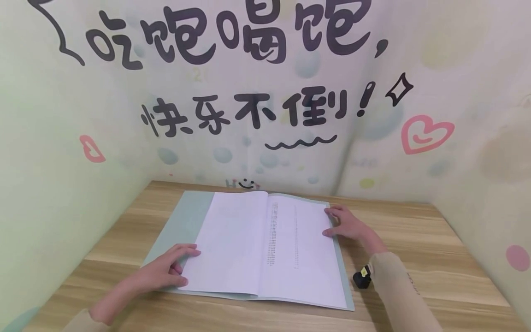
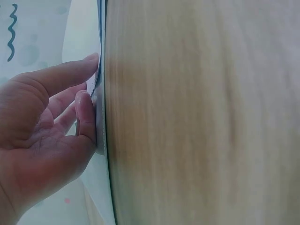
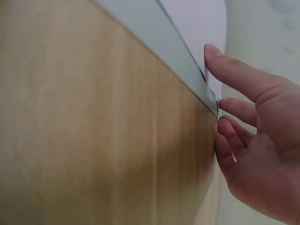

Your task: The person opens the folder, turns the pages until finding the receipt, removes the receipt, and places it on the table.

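A booklet with a pale blue-green cover (image 1: pixel 191 212) lies spread flat on the wooden table. Its left page (image 1: pixel 232 240) is blank, while columns of small print run down the right page (image 1: pixel 313 244). My left hand (image 1: pixel 163 269) rests at the left page's outer edge, fingers loosely bent and thumb near the lower corner. In the left wrist view, the fingers of that hand (image 2: pixel 56 108) touch the paper. At the right page's outer edge, my right hand (image 1: pixel 348 224) touches the paper with thumb and fingertips apart. The right wrist view shows that thumb (image 3: pixel 222 58) on the page.
Beside my right sleeve (image 1: pixel 394 286), a small black object with a yellow label (image 1: pixel 362 278) sits on the wooden table (image 1: pixel 448 272). Behind the table stands a pale wall covering (image 1: pixel 249 161) with large black characters and pink hearts. Similar pale walls flank both sides.
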A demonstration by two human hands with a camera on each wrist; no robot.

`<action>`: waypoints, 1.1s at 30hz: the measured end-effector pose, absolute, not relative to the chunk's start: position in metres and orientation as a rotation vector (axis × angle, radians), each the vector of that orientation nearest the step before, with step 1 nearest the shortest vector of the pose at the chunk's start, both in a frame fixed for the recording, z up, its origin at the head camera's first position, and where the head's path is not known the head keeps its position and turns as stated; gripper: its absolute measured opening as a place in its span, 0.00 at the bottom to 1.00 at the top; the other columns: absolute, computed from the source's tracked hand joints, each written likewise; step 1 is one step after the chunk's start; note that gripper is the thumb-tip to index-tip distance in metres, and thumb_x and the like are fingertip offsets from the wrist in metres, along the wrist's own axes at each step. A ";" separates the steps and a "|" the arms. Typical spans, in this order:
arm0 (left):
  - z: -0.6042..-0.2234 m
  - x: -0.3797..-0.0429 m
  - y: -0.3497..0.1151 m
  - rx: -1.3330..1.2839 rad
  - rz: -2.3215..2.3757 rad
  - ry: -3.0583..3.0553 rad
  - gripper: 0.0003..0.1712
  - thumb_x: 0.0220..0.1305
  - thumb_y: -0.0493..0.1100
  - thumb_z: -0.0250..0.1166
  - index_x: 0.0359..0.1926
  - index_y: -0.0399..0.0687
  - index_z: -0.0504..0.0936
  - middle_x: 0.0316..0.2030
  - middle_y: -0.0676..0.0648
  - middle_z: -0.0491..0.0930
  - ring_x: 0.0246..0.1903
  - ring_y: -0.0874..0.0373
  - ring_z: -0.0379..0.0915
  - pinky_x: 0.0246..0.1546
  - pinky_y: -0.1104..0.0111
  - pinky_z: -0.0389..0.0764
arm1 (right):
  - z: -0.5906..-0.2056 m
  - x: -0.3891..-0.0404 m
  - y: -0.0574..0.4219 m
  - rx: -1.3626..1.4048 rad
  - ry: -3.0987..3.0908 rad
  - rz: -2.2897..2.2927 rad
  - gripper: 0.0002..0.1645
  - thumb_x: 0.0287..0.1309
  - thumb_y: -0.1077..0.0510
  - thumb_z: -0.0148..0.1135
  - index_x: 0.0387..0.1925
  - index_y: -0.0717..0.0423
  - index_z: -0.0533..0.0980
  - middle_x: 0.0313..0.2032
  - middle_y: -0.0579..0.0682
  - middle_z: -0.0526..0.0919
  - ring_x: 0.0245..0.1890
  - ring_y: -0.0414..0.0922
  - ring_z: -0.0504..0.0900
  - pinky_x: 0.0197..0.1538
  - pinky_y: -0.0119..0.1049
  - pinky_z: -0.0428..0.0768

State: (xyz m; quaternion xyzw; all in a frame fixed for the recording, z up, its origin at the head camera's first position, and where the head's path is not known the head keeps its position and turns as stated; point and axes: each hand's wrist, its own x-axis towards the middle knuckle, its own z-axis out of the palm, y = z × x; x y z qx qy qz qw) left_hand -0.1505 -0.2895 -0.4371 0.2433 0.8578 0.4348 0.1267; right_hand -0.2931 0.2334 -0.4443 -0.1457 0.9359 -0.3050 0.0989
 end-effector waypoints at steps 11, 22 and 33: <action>-0.440 -0.152 -0.290 0.737 1.231 2.495 0.37 0.56 0.41 0.71 0.65 0.34 0.68 0.69 0.26 0.55 0.34 0.70 0.68 0.37 0.76 0.75 | -0.442 -0.291 0.227 -0.383 2.797 -0.860 0.49 0.50 0.48 0.75 0.68 0.63 0.65 0.68 0.73 0.55 0.67 0.70 0.56 0.68 0.69 0.59; -0.442 -0.154 -0.289 0.744 1.212 2.508 0.37 0.56 0.40 0.71 0.65 0.36 0.68 0.69 0.27 0.56 0.33 0.70 0.68 0.36 0.76 0.76 | -0.444 -0.289 0.229 -0.436 2.804 -0.908 0.51 0.52 0.51 0.74 0.70 0.65 0.60 0.57 0.66 0.71 0.55 0.59 0.71 0.61 0.58 0.73; -0.438 -0.153 -0.287 0.702 1.212 2.503 0.38 0.55 0.40 0.72 0.66 0.36 0.68 0.70 0.28 0.55 0.33 0.69 0.69 0.37 0.75 0.76 | -0.439 -0.288 0.223 -0.368 2.797 -1.034 0.56 0.51 0.58 0.75 0.74 0.64 0.52 0.56 0.66 0.73 0.53 0.58 0.74 0.59 0.54 0.76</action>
